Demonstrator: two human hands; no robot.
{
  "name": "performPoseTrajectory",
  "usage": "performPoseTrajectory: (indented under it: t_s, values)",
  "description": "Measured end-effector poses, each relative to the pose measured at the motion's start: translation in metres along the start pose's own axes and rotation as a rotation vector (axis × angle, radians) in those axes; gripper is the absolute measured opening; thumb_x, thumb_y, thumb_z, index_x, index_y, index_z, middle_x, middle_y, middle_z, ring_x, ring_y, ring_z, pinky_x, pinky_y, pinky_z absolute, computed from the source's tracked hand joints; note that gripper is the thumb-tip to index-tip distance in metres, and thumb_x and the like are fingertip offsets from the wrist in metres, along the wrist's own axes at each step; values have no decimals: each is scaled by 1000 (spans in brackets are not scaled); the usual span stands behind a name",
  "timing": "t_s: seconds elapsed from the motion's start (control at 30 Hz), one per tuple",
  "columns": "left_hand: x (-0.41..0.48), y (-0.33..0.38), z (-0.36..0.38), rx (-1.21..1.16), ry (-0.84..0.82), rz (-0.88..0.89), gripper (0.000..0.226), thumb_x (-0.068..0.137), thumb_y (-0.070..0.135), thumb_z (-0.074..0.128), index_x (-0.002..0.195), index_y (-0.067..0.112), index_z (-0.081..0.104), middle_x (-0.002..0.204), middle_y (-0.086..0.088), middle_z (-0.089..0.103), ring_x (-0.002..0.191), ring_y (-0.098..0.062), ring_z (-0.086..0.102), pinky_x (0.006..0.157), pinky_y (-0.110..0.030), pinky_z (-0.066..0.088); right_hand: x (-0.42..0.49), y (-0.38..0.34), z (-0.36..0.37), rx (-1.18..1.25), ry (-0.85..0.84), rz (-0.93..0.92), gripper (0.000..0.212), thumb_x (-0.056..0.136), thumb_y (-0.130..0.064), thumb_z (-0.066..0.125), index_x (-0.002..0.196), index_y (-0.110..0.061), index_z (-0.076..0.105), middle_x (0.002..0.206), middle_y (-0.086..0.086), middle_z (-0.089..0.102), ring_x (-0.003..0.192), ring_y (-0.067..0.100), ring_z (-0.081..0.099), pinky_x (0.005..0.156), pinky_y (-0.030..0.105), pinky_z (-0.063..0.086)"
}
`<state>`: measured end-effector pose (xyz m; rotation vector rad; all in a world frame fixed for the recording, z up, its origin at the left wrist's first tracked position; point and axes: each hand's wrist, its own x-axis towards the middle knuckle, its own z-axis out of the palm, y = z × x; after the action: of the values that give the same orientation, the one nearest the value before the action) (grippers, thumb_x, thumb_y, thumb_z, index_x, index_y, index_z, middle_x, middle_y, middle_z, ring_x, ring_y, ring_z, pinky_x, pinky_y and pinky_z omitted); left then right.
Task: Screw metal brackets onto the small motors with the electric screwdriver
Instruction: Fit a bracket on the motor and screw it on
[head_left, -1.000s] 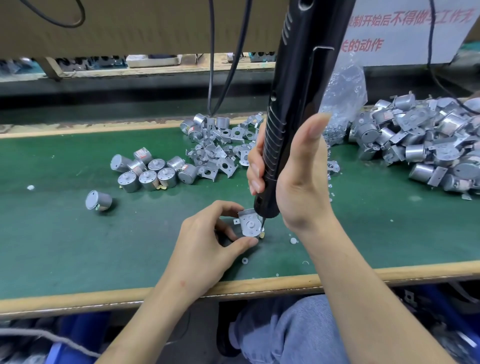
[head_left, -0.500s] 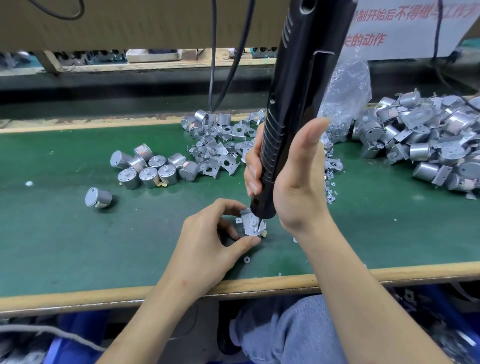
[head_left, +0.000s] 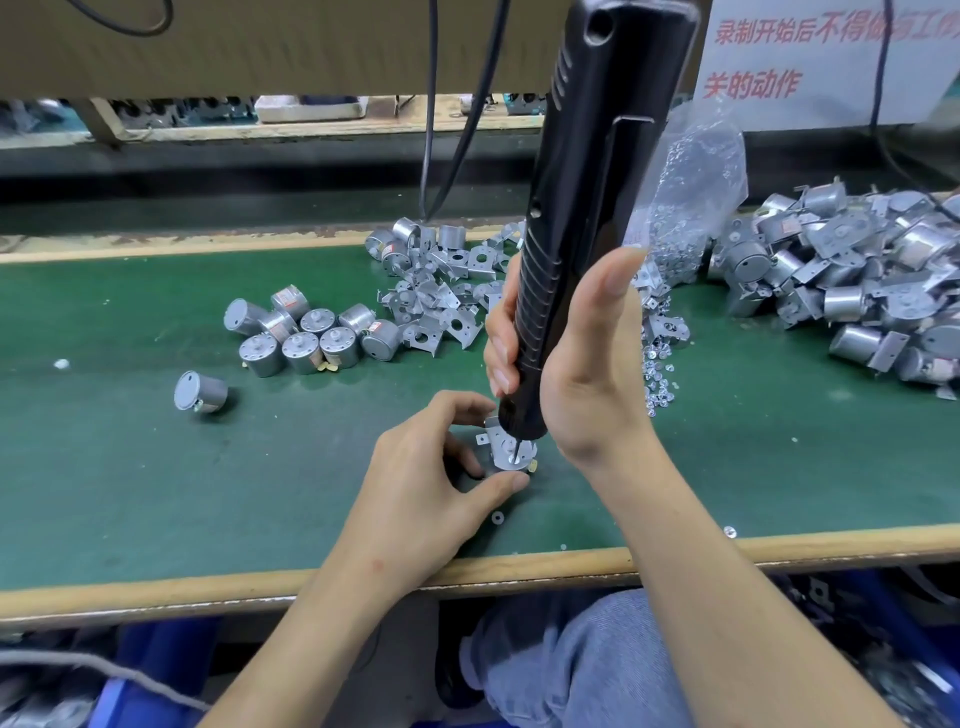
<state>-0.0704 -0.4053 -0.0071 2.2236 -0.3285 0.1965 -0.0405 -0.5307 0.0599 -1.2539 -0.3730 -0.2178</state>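
- Nearest, a denim knee (head_left: 587, 670) sits under the wooden front edge of the tabletop (head_left: 156, 587).
- A loose washer (head_left: 497, 517) lies on the green mat just on the near side of the left thumb.
- The left hand (head_left: 431, 483) pinches the small motor (head_left: 522, 460) upright on the mat. Its fingers (head_left: 511, 483) curl round the body, thumb near and forefinger far, likely so it cannot spin under the driver.
- The metal bracket (head_left: 488, 434) sits on the motor's top face between those fingers, one tab poking left.
- The right hand (head_left: 582, 374) is clenched round the ribbed grip of the electric screwdriver (head_left: 587, 234), thumb straight along the barrel. The tool stands nearly upright with its bit down on the bracket, which looks like a screw going in.
- Beyond the right fingers lies a heap of loose brackets (head_left: 441, 291). Left of it are bare motors (head_left: 306, 338), presumably stock kept within reach.
- Right of that hand, screws (head_left: 657, 374) spill from a clear bag (head_left: 691, 208). Farther right is a pile of bracketed motors (head_left: 857, 280), finished by my reading.
- Farthest back, cables (head_left: 431, 104) hang down beside a sign (head_left: 810, 52) with red characters.
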Motion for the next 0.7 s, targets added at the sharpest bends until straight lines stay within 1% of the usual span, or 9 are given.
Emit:
performPoseTrajectory:
  t_s: [0.07,0.13,0.17,0.3,0.43,0.5,0.57,0.63,0.7]
  values:
    - [1,1,2,7,-23,31,44,71,27,87,103,31,58,77,29,60,68,1,58,61,-5,36,-1,1,1,-16,-18,-5,99,60,-97,50,71,1,37,51,1,44,39,19,39,40,43,30]
    - [2,1,3,40,-46,72,38,73,25,85,99,31,58,74,31,58,65,0,56,59,-5,35,-2,1,3,-33,-37,-16,94,62,-96,49,70,-3,39,50,-1,44,39,19,38,41,40,32]
    - [3,0,4,58,-46,81,35,75,25,85,98,30,59,71,30,57,63,1,54,59,-6,34,-3,1,4,-35,-43,-16,92,63,-96,49,69,-5,41,50,-1,44,39,19,38,41,37,32]
    - [2,-2,7,104,-33,95,30,77,27,82,91,25,56,65,23,53,63,5,49,58,-9,33,-7,1,4,-43,-53,-10,94,65,-95,51,68,-1,39,49,0,44,38,19,38,44,30,34]
    - [2,-1,9,126,-33,97,26,79,27,80,89,21,57,74,13,63,69,-9,55,64,-26,44,-10,1,5,-39,-45,-10,93,69,-92,52,66,1,38,49,-2,45,37,18,38,43,27,33]
    - [1,-1,10,124,-33,96,25,79,26,79,88,19,57,73,11,63,71,-14,58,66,-31,46,-11,1,6,-59,-44,-18,93,71,-91,52,63,1,39,49,-2,45,37,19,39,42,27,32]
    - [1,-1,9,112,-41,95,25,80,26,78,88,19,56,70,10,63,70,-16,60,67,-35,48,-12,1,6,-71,-25,-31,87,72,-90,51,60,-4,42,49,-3,46,37,19,41,43,26,33]
    - [1,-4,9,107,-51,102,26,80,27,77,87,19,54,67,10,62,66,-16,59,65,-37,48,-13,1,6,-69,6,-41,80,74,-88,51,59,-10,43,49,-3,46,38,17,43,44,25,34]
    - [3,-6,9,105,-53,114,26,79,31,75,86,19,53,68,12,61,64,-13,56,62,-33,46,-13,2,7,-77,44,-52,81,75,-88,50,60,-8,44,49,-1,46,38,17,43,46,24,35]
